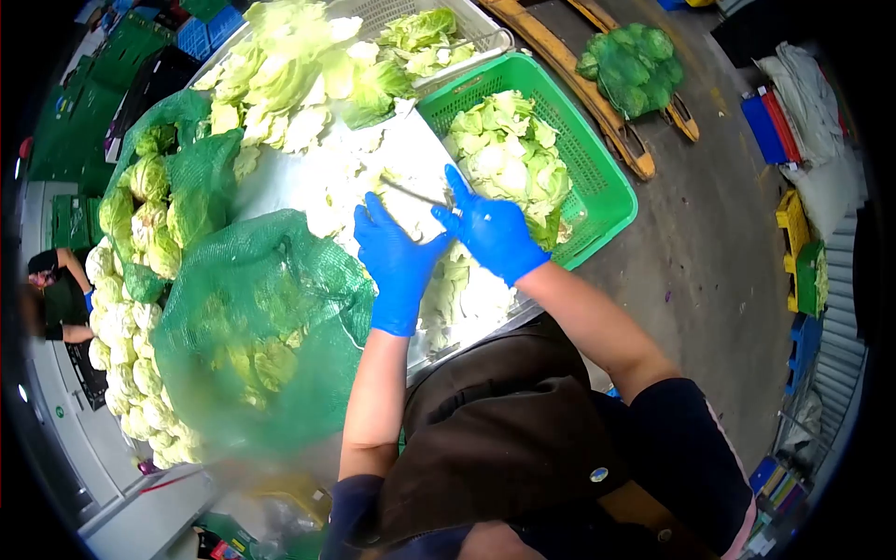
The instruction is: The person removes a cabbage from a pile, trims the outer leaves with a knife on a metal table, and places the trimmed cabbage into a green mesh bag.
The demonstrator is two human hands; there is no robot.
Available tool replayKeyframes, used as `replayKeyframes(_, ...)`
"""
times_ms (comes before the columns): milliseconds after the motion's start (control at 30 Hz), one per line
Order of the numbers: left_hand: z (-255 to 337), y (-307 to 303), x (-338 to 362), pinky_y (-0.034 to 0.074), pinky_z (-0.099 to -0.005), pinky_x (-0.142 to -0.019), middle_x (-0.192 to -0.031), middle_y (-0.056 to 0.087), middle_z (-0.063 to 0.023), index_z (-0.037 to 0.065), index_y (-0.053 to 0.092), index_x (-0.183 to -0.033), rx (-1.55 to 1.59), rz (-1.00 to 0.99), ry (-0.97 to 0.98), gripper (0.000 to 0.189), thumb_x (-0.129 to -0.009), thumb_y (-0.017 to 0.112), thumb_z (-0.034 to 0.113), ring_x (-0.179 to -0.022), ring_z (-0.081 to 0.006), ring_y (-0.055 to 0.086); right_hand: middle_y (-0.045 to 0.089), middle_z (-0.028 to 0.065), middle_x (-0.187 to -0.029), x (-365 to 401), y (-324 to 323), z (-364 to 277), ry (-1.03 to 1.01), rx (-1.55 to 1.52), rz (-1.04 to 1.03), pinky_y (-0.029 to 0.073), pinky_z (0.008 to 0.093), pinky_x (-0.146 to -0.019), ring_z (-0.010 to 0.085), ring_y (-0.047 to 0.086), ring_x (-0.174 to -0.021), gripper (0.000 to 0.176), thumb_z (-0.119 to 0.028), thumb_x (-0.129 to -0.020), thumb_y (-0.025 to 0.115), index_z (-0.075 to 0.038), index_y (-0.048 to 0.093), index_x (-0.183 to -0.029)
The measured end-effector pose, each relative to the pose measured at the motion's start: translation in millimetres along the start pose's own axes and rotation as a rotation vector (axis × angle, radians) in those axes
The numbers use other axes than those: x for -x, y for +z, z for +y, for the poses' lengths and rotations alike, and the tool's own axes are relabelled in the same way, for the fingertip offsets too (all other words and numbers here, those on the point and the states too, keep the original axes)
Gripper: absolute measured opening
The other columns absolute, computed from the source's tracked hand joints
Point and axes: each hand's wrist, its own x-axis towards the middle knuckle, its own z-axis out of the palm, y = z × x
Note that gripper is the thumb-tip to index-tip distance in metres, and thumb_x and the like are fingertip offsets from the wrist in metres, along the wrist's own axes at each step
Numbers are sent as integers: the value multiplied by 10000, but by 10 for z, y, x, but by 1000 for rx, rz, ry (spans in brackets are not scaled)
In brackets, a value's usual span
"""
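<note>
My left hand (pixel 397 266), in a blue glove, is open over pale cabbage pieces on the metal work surface (pixel 266 182), its fingers stretched out and thumb apart. Close by on the right is my right hand (pixel 495 233), also gloved in blue. A knife (pixel 415 190) sticks out between its thumb and index finger, blade towards the upper left; the handle is hidden by the hand. Beneath and around both hands lie cut white cabbage scraps (pixel 457 294). Beyond the right hand, loose leaves (pixel 509 154) fill part of a green crate (pixel 597 201).
Left stands a green net sack (pixel 271 345) with cabbage inside; another net (pixel 210 168) holds cabbage heads. Whole cabbages (pixel 131 364) are stacked behind. Leaves (pixel 289 75) heap up beside a pale crate (pixel 485 42). A netted bundle (pixel 635 70) rests by pallet-truck forks (pixel 569 84). A co-worker (pixel 61 294) is far left.
</note>
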Motion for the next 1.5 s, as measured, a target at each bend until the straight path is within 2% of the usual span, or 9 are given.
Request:
replayKeyframes(200,15,73,16,393,-530,-987,-1399,341,-336,-54,289,-1421,-41,31,6,1165,-574,864,502,-1242,-469,402,629,136,-643,53,217,40,-8,-161,32,470,387,-460,278,607,-501,641,-442,-939,540,-36,424,-1421)
replayKeyframes(367,52,9,-79,406,-516,-977,-1367,374,-335,-64,332,-1386,99,3,-58,1100,-586,875,462,-1217,-466,424,686,204,-893,-393,99,71,129,-213,-307,529,473,-768,367,669,-864,593,-574,-938,438,-41,692,-888)
replayKeyframes(567,-61,33,398,291,-515,-1094,-1386,324,-319,-33,309,-1410,157,131,91,1104,-579,900,390,-1290,-466,336,690,216,-910,-798,109,549,286,-322,-567,518,475,-785,369,669,-878,701,-671,-903,402,-45,714,-947)
replayKeyframes(600,-108,19,436,286,-505,-1098,-1387,314,-294,-20,309,-1412,216,143,82,1095,-579,903,372,-1299,-444,327,692,202,-876,-596,359,546,118,-276,-153,519,458,-741,351,675,-803,640,-630,-896,472,-35,698,-973)
replayKeyframes(867,-547,94,734,227,-518,-1128,-1403,283,-265,14,281,-1434,395,203,138,1105,-580,906,331,-1349,-425,243,662,45,-715,-405,725,871,790,-1325,-149,431,300,-463,144,553,-531,244,-264,-843,680,-55,712,-965)
replayKeyframes(933,-554,75,680,236,-520,-1127,-1409,302,-264,26,314,-1426,405,185,154,1096,-556,910,326,-1354,-430,253,705,107,-839,-395,353,942,864,-926,-178,506,348,-582,200,633,-655,336,-297,-848,690,-30,688,-1053)
replayKeyframes(1000,-579,16,602,246,-520,-1127,-1417,316,-263,44,347,-1419,417,110,190,1091,-529,913,320,-1358,-434,263,692,75,-872,-348,377,861,445,-602,-11,523,317,-677,169,639,-727,399,-295,-863,706,-20,629,-1142)
replayKeyframes(1133,-544,-291,134,250,-488,-1146,-1501,269,-234,102,346,-1464,253,-179,451,1132,-490,910,227,-1398,-423,242,506,146,-1413,-375,-189,64,64,-956,-429,440,345,-995,214,525,-1237,751,-316,-855,720,-141,357,-1488)
replayKeyframes(1500,-261,111,183,304,-402,-1121,-1487,228,-293,-64,76,-1488,745,-72,-166,1200,-669,880,289,-1363,-359,319,656,193,-989,-225,-47,74,156,-446,-281,518,406,-766,323,653,-848,686,-487,-842,669,-109,495,-1388)
